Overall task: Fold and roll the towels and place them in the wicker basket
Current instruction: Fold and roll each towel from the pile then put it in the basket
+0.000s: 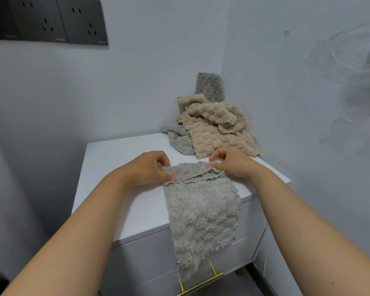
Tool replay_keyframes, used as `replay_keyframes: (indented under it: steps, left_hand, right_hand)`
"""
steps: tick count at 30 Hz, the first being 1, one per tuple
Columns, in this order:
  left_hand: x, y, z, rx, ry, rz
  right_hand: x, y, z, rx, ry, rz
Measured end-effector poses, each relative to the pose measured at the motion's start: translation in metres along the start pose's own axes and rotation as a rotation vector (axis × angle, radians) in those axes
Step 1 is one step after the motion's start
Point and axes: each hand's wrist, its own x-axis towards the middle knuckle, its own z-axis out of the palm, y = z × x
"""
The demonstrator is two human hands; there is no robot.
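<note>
A light grey fluffy towel [201,212] lies folded into a narrow strip on the white cabinet top [120,167], its lower end hanging over the front edge. My left hand [150,167] pinches the strip's far left corner. My right hand [231,163] pinches the far right corner, where the top edge is turned over into a small fold. A beige towel [216,129] is heaped at the back corner, over a grey towel [177,139]. A darker grey towel [209,86] stands against the wall behind them. No wicker basket is in view.
The cabinet stands in a corner between two pale walls. A drawer front with a brass handle [201,283] is below the hanging towel. Dark wall sockets [49,20] are at the upper left.
</note>
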Motion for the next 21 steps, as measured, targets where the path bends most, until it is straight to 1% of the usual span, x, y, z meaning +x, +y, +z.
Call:
replay_keyframes:
  steps: [3,8,11,15,21]
  left_hand:
    - [0.0,0.001,-0.003,0.081,-0.025,0.002]
    - [-0.001,0.007,-0.005,0.15,-0.046,-0.022]
    - [-0.001,0.007,-0.007,0.156,-0.069,-0.013]
    - [-0.002,0.006,-0.009,0.152,-0.112,-0.016]
    - [-0.01,0.017,-0.014,0.212,-0.171,-0.09]
  right_hand:
    - [-0.003,-0.002,-0.003,-0.107,-0.055,-0.011]
    - [-0.019,-0.008,-0.018,-0.097,-0.241,0.004]
    - [-0.02,-0.007,-0.022,-0.115,-0.31,0.018]
    - [-0.022,-0.007,-0.024,-0.091,-0.312,0.033]
    - [-0.02,-0.005,-0.023,-0.059,-0.292,0.007]
